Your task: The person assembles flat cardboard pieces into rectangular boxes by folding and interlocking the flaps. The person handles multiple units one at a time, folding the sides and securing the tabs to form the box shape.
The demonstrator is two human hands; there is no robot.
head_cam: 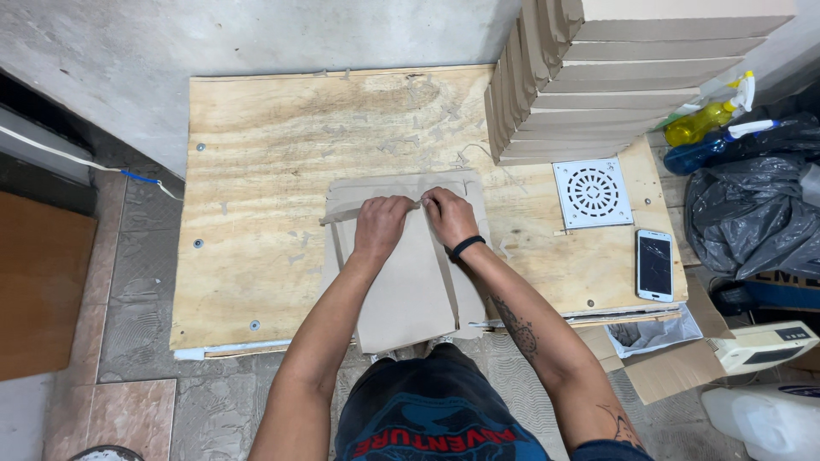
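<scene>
A flat brown cardboard piece (410, 290) with folded flaps lies on the plywood worktop (256, 154), its near end hanging over the front edge. My left hand (380, 226) presses down on a folded flap near the cardboard's far end, fingers curled on the crease. Close beside it, my right hand (448, 218), with a black band on the wrist, pinches the same fold. Both hands nearly touch each other.
A tall stack of flat cardboard boxes (581, 77) stands at the back right. A white square drain grate (592, 192) and a phone (655, 265) lie on the right. Spray bottles (709, 124), a black plastic bag (752, 213) and an open carton (675, 354) sit off the right edge.
</scene>
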